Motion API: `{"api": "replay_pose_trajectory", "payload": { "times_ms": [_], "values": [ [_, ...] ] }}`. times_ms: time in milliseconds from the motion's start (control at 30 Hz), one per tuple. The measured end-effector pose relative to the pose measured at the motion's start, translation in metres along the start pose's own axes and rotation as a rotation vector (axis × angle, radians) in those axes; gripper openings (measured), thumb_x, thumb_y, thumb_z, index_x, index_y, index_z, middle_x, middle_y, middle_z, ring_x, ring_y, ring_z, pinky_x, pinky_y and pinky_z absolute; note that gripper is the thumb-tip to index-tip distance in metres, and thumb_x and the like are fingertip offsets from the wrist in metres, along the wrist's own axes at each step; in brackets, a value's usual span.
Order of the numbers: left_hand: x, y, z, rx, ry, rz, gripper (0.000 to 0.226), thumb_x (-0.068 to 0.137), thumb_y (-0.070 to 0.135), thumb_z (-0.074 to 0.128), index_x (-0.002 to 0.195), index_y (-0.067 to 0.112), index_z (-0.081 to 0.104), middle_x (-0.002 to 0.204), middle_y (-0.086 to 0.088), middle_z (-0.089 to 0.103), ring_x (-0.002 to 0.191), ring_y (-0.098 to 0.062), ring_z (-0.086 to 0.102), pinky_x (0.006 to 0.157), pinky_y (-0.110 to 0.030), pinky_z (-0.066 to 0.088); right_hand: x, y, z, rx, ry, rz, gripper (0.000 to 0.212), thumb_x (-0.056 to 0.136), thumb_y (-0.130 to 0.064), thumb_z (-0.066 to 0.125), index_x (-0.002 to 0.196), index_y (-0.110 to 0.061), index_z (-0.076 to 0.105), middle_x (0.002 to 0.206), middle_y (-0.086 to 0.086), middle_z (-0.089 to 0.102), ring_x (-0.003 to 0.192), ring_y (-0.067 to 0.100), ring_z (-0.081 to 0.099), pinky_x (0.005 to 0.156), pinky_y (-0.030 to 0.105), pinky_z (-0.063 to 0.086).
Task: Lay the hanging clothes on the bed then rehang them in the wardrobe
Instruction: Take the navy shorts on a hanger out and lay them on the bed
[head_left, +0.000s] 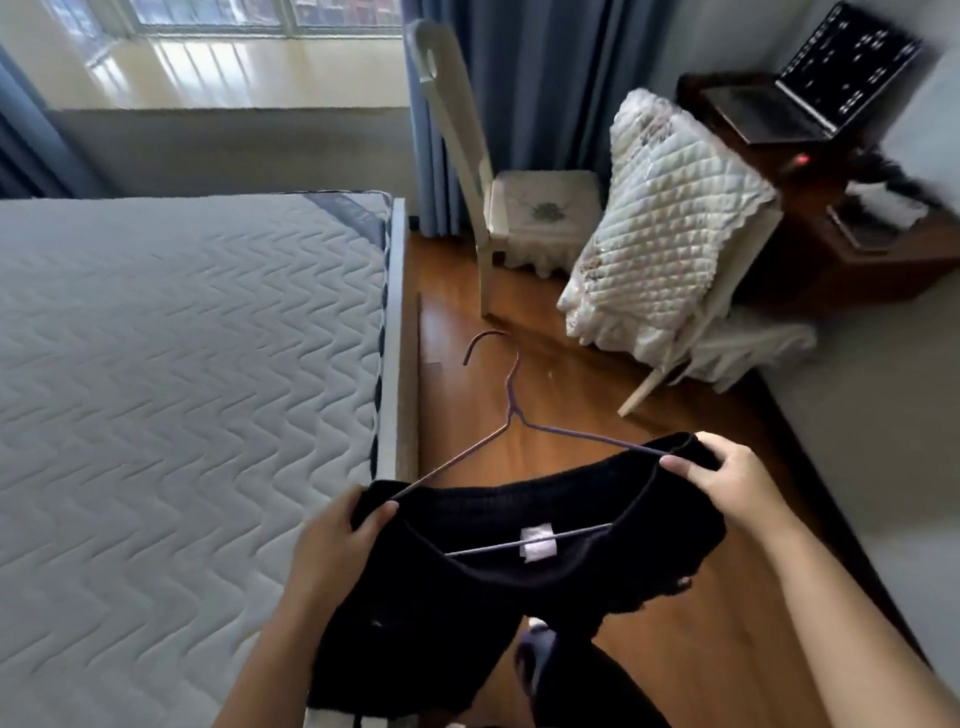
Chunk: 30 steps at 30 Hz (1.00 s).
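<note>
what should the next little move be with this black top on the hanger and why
Probably swing the black top leftward and lower it onto the mattress. The left hand and right hand each grip a shoulder. The wire hanger is threaded through the neck, and the top hangs over the wooden floor, just beside the mattress.

One wide-angle head camera looks forward and down, close over the left hand (335, 540) and right hand (727, 480), bed (182, 338) at left, window (234, 21) far ahead.
</note>
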<state>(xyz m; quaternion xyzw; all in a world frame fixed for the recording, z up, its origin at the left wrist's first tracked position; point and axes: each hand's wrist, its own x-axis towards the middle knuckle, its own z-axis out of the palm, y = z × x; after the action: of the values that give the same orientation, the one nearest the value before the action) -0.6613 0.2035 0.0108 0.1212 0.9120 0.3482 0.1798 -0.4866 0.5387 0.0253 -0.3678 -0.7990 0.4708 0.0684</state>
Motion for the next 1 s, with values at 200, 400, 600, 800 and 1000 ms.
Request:
{"api": "replay_pose_trajectory", "payload": {
  "times_ms": [200,400,600,800,1000],
  "values": [
    [0.079,0.046,0.035,-0.063,-0.010,0.023,0.016,0.084,0.031,0.060,0.069,0.029,0.054,0.072,0.007,0.062,0.075,-0.018,0.058,0.062,-0.032,0.039,0.076,0.018,-0.016,-0.099,0.165,0.038,0.016,0.074,-0.031,0.072,0.068,-0.027,0.058,0.069,-0.009,0.065,0.080,0.024,0.062,0.064,0.026,0.040],
    [0.179,0.105,0.050,-0.081,0.062,0.002,0.015,0.080,0.037,0.063,0.070,0.029,0.055,0.072,0.002,0.062,0.078,-0.025,0.059,0.062,-0.033,0.038,0.211,-0.006,-0.040,-0.085,0.063,-0.037,0.012,0.077,-0.024,0.071,0.079,-0.025,0.059,0.075,-0.014,0.062,0.081,0.019,0.060,0.065,0.019,0.043],
    [0.261,0.167,0.038,-0.029,0.220,-0.007,0.018,0.082,0.037,0.061,0.079,0.019,0.057,0.073,-0.003,0.060,0.074,-0.025,0.053,0.063,-0.034,0.035,0.334,-0.068,-0.055,-0.016,-0.058,-0.083,0.014,0.082,-0.021,0.067,0.086,-0.019,0.053,0.081,-0.004,0.060,0.084,0.019,0.058,0.076,0.032,0.044],
    [0.309,0.159,0.021,-0.103,0.286,-0.168,0.021,0.079,0.034,0.065,0.079,0.014,0.060,0.068,0.000,0.060,0.071,-0.026,0.056,0.057,-0.027,0.037,0.436,-0.116,-0.015,-0.115,-0.205,-0.162,0.016,0.079,-0.035,0.067,0.089,-0.025,0.060,0.090,0.000,0.069,0.090,0.025,0.064,0.083,0.045,0.051],
    [0.411,0.125,-0.004,-0.224,0.422,-0.295,0.021,0.083,0.033,0.061,0.085,0.012,0.059,0.077,-0.004,0.060,0.078,-0.027,0.054,0.066,-0.033,0.034,0.532,-0.190,0.056,-0.244,-0.241,-0.249,0.013,0.082,-0.032,0.065,0.087,-0.025,0.056,0.082,-0.002,0.063,0.083,0.021,0.056,0.067,0.031,0.040]
  ]
}}
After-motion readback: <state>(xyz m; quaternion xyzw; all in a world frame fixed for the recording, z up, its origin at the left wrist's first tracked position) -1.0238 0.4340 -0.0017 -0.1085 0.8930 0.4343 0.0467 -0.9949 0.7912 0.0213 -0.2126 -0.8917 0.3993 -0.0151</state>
